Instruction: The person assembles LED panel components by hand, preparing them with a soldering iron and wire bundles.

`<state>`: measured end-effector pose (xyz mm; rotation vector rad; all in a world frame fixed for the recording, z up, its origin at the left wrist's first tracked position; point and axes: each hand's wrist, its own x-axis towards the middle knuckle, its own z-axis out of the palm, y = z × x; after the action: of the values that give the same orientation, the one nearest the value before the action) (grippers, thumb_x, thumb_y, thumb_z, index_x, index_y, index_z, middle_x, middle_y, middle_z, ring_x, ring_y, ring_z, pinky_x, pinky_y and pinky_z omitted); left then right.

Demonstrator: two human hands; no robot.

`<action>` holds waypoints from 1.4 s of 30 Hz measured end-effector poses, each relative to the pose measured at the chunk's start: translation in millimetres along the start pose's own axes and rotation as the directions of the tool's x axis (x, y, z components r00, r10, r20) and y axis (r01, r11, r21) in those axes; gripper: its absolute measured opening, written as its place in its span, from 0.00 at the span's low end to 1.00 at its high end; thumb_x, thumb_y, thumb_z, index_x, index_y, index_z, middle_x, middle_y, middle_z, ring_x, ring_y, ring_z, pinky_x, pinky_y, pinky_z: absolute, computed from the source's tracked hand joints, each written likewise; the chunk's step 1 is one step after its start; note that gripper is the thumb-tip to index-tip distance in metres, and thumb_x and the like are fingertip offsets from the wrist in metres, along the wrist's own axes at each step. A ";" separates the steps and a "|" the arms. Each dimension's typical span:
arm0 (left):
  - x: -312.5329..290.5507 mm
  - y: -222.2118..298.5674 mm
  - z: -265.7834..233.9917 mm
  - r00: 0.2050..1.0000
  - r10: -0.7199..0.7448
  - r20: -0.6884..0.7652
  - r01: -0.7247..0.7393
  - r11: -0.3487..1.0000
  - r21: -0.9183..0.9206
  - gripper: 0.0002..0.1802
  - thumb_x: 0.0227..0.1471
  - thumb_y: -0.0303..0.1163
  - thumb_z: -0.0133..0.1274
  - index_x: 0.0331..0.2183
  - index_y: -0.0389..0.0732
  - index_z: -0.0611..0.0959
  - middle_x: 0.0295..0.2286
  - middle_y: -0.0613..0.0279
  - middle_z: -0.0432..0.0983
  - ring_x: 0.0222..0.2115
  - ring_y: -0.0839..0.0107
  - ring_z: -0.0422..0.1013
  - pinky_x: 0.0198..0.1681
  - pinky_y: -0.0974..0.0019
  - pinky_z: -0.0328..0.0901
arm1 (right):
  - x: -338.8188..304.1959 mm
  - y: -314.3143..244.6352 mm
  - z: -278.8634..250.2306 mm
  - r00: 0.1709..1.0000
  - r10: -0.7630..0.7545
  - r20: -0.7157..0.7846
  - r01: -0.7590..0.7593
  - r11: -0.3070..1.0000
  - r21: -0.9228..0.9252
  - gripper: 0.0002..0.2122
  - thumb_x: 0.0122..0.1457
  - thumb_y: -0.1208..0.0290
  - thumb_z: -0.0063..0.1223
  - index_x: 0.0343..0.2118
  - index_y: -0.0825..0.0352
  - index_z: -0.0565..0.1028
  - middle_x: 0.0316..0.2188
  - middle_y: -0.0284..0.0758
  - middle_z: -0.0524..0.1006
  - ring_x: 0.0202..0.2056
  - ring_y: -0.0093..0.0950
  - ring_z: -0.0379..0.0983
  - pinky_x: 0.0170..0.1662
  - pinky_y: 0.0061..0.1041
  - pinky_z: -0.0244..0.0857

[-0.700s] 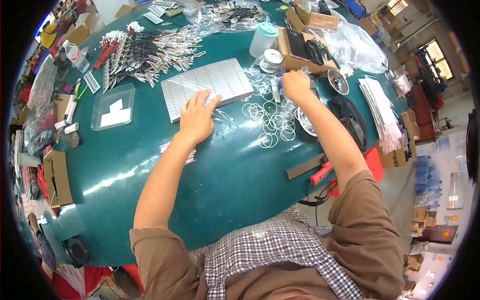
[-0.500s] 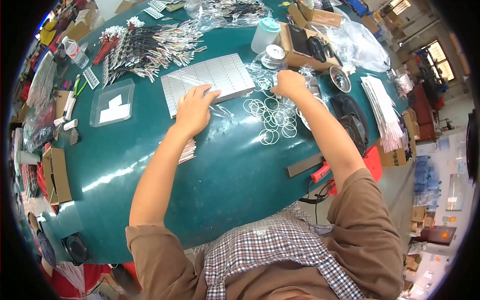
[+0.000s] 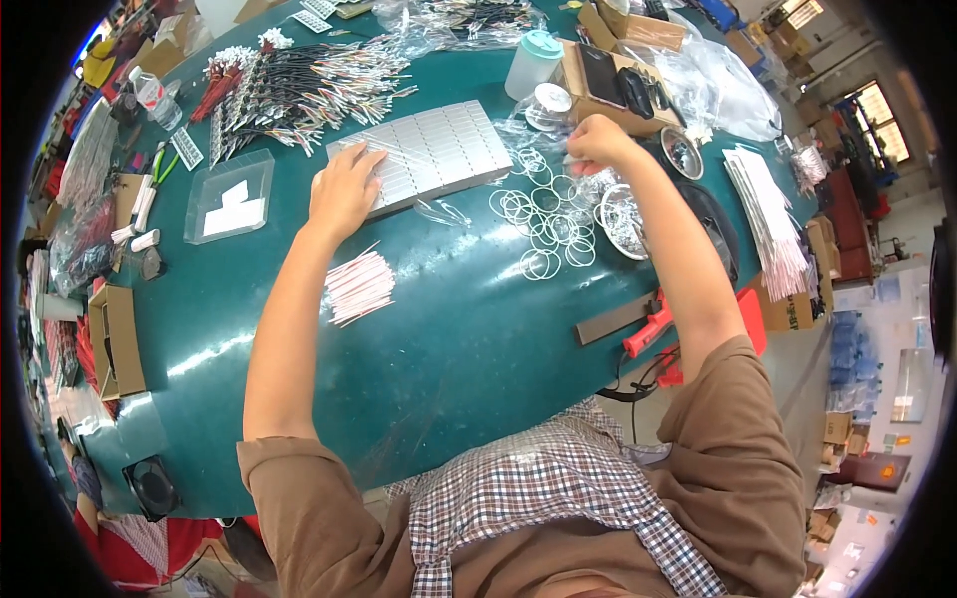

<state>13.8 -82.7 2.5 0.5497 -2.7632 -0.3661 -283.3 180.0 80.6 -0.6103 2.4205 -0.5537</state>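
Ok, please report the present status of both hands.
Left hand on silver blocks. Right hand near white rings, grip unclear. Bowl partly hidden by right forearm.

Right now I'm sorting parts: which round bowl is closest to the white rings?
The bowl left of the right forearm, beside the rings; the other sits right of that forearm, farther off.

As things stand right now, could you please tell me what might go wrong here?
The right hand might scatter the thin white rings near it. The right forearm, overlapping the round pale-rimmed bowl of silvery pieces in view, might bump it. The left hand, resting on the flat silver-grey gridded slab, might nudge it.
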 end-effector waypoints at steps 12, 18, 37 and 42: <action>61.5 28.5 -0.9 0.962 0.106 0.252 -0.068 0.985 -0.156 0.20 0.43 0.43 0.67 0.39 0.49 0.82 0.41 0.61 0.75 0.47 0.60 0.69 0.49 0.56 0.64 | -40.8 -27.2 -19.0 0.976 -0.198 0.093 0.210 0.968 -0.135 0.21 0.49 0.85 0.54 0.49 0.75 0.74 0.34 0.47 0.81 0.30 0.31 0.82 0.34 0.27 0.76; 91.7 26.7 3.9 0.887 0.200 0.417 -0.144 0.976 -0.162 0.14 0.41 0.40 0.68 0.27 0.45 0.81 0.30 0.59 0.77 0.36 0.61 0.71 0.39 0.59 0.66 | -49.2 -31.9 43.8 0.703 -0.707 -0.077 0.633 0.671 -0.387 0.12 0.54 0.79 0.48 0.42 0.71 0.74 0.36 0.50 0.79 0.40 0.43 0.78 0.43 0.40 0.70; 85.9 34.4 16.9 0.900 0.027 0.434 0.112 0.950 -0.292 0.31 0.55 0.58 0.46 0.21 0.41 0.85 0.22 0.58 0.81 0.27 0.59 0.76 0.35 0.58 0.67 | -22.5 -62.0 128.9 0.267 -0.955 0.127 0.530 0.035 -0.848 0.05 0.47 0.72 0.51 0.29 0.62 0.71 0.27 0.30 0.69 0.31 0.27 0.70 0.34 0.26 0.63; 85.0 -5.4 27.4 0.964 -0.195 0.181 0.262 0.806 -0.530 0.25 0.54 0.51 0.53 0.24 0.36 0.84 0.22 0.57 0.79 0.25 0.64 0.74 0.34 0.61 0.66 | -3.1 -50.7 129.2 0.600 -0.797 -0.067 0.225 0.248 -0.942 0.03 0.52 0.71 0.52 0.28 0.61 0.75 0.28 0.34 0.74 0.32 0.30 0.74 0.34 0.28 0.66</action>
<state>-68.5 -116.8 -4.1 0.7192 -2.5099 -1.2420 -186.3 109.1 11.0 -2.1136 2.8780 0.5235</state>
